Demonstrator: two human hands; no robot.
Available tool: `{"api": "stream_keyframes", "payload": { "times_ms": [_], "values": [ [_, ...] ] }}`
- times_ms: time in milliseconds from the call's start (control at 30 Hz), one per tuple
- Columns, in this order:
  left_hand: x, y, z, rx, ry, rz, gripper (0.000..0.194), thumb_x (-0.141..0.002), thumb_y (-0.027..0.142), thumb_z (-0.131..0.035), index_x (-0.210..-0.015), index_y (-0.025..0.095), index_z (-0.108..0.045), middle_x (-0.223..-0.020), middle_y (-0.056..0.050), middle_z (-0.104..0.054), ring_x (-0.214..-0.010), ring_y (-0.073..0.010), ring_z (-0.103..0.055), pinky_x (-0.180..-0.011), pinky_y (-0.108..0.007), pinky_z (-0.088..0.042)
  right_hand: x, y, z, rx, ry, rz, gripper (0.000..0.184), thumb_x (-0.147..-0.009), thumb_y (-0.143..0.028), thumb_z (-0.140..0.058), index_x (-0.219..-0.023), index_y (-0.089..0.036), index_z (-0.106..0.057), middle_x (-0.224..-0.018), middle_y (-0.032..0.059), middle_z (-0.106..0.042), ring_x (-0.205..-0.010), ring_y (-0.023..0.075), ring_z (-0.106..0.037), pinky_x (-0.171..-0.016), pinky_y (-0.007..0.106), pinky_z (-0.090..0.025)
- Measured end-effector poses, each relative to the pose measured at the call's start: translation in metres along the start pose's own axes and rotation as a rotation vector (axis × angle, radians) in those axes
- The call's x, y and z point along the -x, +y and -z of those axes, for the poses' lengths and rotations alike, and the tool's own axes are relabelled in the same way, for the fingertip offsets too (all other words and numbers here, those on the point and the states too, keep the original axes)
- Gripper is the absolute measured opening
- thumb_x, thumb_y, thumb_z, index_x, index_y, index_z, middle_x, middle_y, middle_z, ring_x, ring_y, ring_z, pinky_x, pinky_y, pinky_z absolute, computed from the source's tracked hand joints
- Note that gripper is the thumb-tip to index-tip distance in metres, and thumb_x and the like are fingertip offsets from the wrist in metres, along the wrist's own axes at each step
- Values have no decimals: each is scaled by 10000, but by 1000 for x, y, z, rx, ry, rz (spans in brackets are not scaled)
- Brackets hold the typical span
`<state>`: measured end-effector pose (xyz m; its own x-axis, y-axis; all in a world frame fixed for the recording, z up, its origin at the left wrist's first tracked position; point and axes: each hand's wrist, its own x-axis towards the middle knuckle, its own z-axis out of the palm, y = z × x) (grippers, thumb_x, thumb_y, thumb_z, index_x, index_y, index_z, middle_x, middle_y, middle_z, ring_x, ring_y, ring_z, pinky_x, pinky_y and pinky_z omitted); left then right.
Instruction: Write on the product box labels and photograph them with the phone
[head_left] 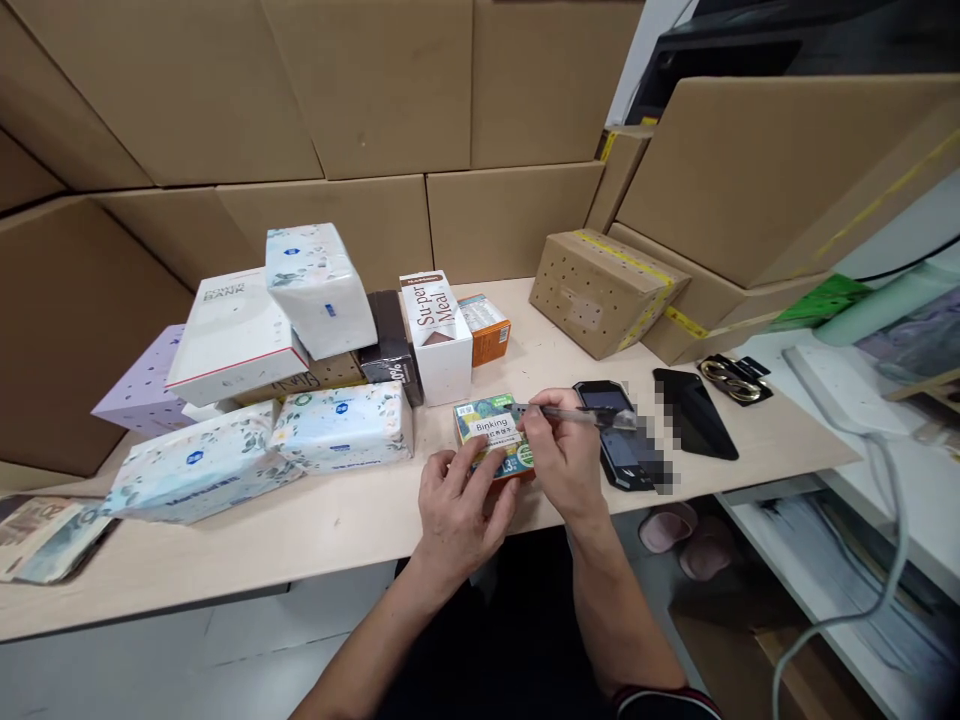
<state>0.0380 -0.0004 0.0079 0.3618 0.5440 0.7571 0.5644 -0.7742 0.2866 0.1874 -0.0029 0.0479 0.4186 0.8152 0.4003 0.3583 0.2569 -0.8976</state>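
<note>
A small green, yellow and blue box (491,424) printed "Binking" lies on the table near its front edge. My left hand (461,505) grips it, two fingers on its top and the thumb by its front side. In my right hand (562,460) a slim dark pen (566,413) is pinched between thumb and fingers. The pen's tip is at the upper right part of the box top; whether it touches cannot be made out. Just right of that hand lies a black handheld device (619,440) with a screen, partly covered by a pixelated patch.
Tissue packs (345,428), a white power bank box (232,330) and a Super Meal box (442,345) stand to the left and behind. An orange box (489,340), a taped carton (600,290) and a black flat object (694,415) are farther right. Tall cardboard (375,90) walls the back.
</note>
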Motion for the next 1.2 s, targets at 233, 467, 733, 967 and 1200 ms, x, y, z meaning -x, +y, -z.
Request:
{"api": "stream_keyframes", "payload": {
  "times_ms": [233,467,733,967,1200],
  "values": [
    [0,-1,-2,2,1,-9,321,-878,212,-690,-1185,162,-613,-1199,-151,-688,-1082,-254,-663,-825,-393,-481,-3,2,-3,183,0,93,130,-959,-302,-488,-907,-210,-564,-654,-45,-627,-558,107,-583,-564,224,-440],
    [1,-1,-1,8,-17,11,329,-871,213,-693,-1187,172,-614,-1206,-147,-690,-1081,-264,-666,-826,-401,-483,-5,1,-2,246,-50,125,157,-960,-314,-478,-860,-214,-544,-623,-48,-610,-517,102,-557,-534,219,-405],
    [1,0,-1,16,-12,5,318,-872,203,-688,-1179,167,-613,-1191,-144,-696,-1094,-260,-664,-831,-393,-479,-7,0,-3,278,-65,113,163,-954,-317,-477,-835,-219,-529,-591,-48,-596,-510,112,-555,-523,219,-395],
    [2,-1,-1,19,-20,7,328,-870,198,-680,-1189,177,-606,-1186,-138,-702,-1113,-265,-661,-841,-397,-477,-8,-3,-2,316,-95,114,185,-960,-323,-457,-816,-228,-524,-606,-38,-610,-522,121,-564,-535,231,-394],
    [2,-1,-1,13,-22,19,327,-866,205,-688,-1183,171,-615,-1208,-140,-691,-1096,-261,-664,-845,-396,-483,-7,-3,-3,336,-85,113,182,-958,-325,-451,-819,-232,-522,-605,-37,-607,-538,130,-573,-551,236,-403]
  ]
}}
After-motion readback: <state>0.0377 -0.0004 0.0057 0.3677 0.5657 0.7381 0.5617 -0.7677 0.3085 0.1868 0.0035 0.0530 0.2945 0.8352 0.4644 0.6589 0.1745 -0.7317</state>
